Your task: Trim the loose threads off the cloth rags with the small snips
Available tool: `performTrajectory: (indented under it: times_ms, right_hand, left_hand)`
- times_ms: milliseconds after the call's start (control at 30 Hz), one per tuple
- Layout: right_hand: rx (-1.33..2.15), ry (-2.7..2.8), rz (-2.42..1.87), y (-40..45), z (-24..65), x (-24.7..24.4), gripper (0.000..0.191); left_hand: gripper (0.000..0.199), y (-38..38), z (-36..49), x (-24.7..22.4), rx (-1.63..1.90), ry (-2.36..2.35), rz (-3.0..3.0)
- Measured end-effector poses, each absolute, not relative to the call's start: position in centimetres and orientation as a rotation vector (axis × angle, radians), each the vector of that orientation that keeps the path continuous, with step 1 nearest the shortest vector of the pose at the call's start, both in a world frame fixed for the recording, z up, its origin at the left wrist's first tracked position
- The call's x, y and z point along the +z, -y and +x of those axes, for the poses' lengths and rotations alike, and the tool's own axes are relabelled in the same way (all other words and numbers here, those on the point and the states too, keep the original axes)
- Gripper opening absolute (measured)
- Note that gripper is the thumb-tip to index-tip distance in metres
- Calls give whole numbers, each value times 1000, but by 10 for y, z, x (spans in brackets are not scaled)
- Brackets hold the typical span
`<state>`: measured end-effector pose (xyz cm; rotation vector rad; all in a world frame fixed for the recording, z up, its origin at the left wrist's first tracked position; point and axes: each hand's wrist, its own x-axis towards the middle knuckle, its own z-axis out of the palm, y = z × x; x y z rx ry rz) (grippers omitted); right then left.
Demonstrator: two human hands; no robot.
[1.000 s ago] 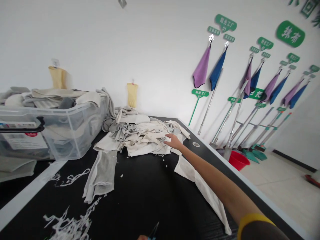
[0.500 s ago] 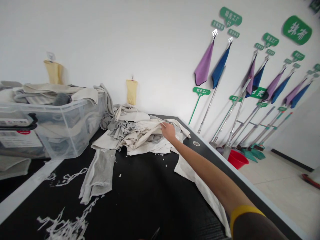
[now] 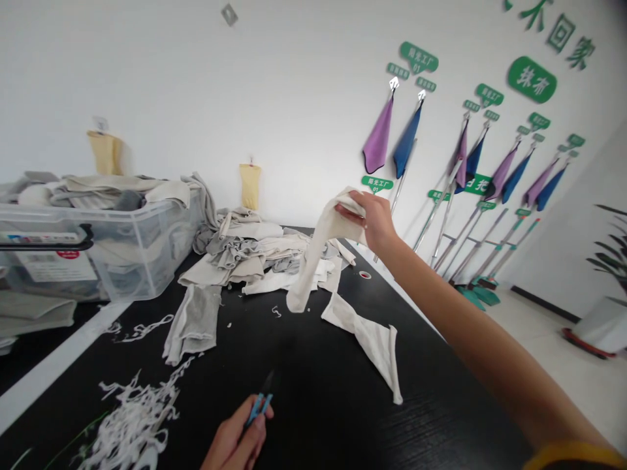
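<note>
My right hand (image 3: pixel 373 219) grips a cream fabric piece (image 3: pixel 313 251) by its upper end and holds it up over the black table (image 3: pixel 304 346); its lower end hangs free. Low in the view, my left hand (image 3: pixel 238 434) is closed around small thread snips (image 3: pixel 260 406) with blue handles and a dark blade pointing forward. A heap of cream and grey fabric pieces (image 3: pixel 255 251) lies behind the raised piece. Another white fabric piece (image 3: pixel 365 333) rests on the table under my right forearm. A grey folded piece (image 3: pixel 196 320) sits to the left.
At the left stands a clear plastic bin (image 3: pixel 142 261) piled with fabric. White thread scraps (image 3: pixel 134 424) are heaped at the front left. A tape roll (image 3: pixel 365 275) lies near the table's right edge. Purple and blue cloths (image 3: pixel 378 140) hang on the wall, with mops beyond the table.
My right hand has lifted the cream fabric piece from the heap, up and to the right. My left hand with the snips has come into view. The camera has turned right.
</note>
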<state>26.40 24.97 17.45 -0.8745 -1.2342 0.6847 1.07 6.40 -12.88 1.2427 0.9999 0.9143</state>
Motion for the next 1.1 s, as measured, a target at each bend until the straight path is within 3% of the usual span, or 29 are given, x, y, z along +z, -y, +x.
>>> performTrajectory:
  times_ms: [167, 333, 467, 533, 700, 867, 1100]
  right_hand:
    - [855, 1239, -1046, -178, 272, 164, 16]
    - [978, 1176, -1096, -151, 269, 152, 17]
    - [1026, 1129, -1057, -141, 264, 155, 16]
    - [1050, 1122, -1015, -132, 262, 158, 16]
    - [979, 1129, -930, -105, 263, 166, 13]
    - [902, 1121, -928, -94, 276, 161, 13]
    - [1000, 941, -1024, -109, 315, 128, 10]
  left_hand:
    - [53, -79, 6, -112, 1172, -991, 1142]
    - [47, -82, 23, -83, 1179, -927, 1193]
    - [103, -66, 63, -52, 1068, -836, 1279]
    - [109, -61, 80, -43, 1105, -934, 1317]
    - [53, -71, 84, -48, 1242, -1273, 1423]
    - [42, -85, 53, -51, 1303, -1399, 1562]
    - [26, -106, 13, -7, 1474, -1597, 1792]
